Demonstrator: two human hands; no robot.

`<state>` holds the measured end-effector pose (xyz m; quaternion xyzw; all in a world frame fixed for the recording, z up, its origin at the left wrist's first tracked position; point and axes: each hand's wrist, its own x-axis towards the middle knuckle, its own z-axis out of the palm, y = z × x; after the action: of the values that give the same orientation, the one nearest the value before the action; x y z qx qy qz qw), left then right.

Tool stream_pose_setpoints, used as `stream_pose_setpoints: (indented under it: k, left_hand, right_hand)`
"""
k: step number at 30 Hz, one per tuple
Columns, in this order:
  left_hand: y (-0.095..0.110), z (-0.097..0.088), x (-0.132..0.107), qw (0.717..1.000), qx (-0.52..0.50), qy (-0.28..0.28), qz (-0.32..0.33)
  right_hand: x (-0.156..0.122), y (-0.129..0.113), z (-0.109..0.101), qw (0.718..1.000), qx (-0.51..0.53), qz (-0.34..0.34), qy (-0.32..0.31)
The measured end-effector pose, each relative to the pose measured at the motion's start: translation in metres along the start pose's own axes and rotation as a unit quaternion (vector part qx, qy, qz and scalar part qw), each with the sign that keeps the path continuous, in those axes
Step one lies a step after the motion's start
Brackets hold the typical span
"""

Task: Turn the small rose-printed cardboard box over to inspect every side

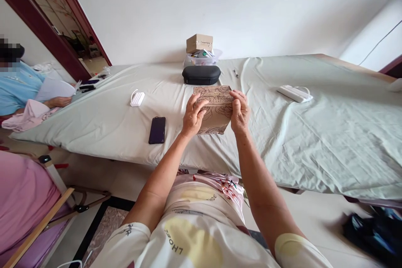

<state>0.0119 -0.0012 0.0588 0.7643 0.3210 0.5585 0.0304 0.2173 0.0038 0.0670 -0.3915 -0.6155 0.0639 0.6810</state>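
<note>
The fingers of the left hand [192, 118] and right hand [240, 113] grip a scribbled cardboard piece [215, 119] at opposite sides; left of them lies a dark phone [157, 130]; farther left, a white block [137, 99]; well right, a white device [294, 93]; just beyond them, a black case [201, 75]; behind it, a plastic basket [189, 59].

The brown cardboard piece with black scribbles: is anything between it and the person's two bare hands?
Nothing visible: the bare left hand and bare right hand touch the cardboard piece at opposite sides. The black rounded case sits beyond it, not between.
</note>
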Motion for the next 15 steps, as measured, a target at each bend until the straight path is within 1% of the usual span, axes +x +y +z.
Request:
stream_pose_setpoints:
  k: [2, 5, 7, 10, 15]
  left_hand:
    - [-0.002, -0.001, -0.001, 1.000, -0.013, -0.004, 0.008]
    - [-0.004, 0.000, -0.006, 0.999, -0.032, -0.003, -0.004]
    - [-0.005, 0.003, -0.013, 0.997, -0.058, 0.009, -0.040]
    - [-0.009, 0.008, -0.024, 0.986, -0.129, 0.017, -0.105]
    - [-0.023, 0.011, -0.040, 0.966, -0.199, -0.018, -0.167]
  right_hand:
    - [-0.005, 0.000, -0.002, 1.000, 0.006, -0.005, -0.007]
    - [-0.017, 0.006, -0.008, 0.999, 0.013, 0.030, -0.030]
    - [-0.028, 0.010, -0.012, 0.997, 0.019, 0.059, -0.054]
    - [-0.042, 0.017, -0.016, 0.991, 0.033, 0.088, -0.098]
    - [-0.058, 0.027, -0.020, 0.981, 0.052, 0.119, -0.146]
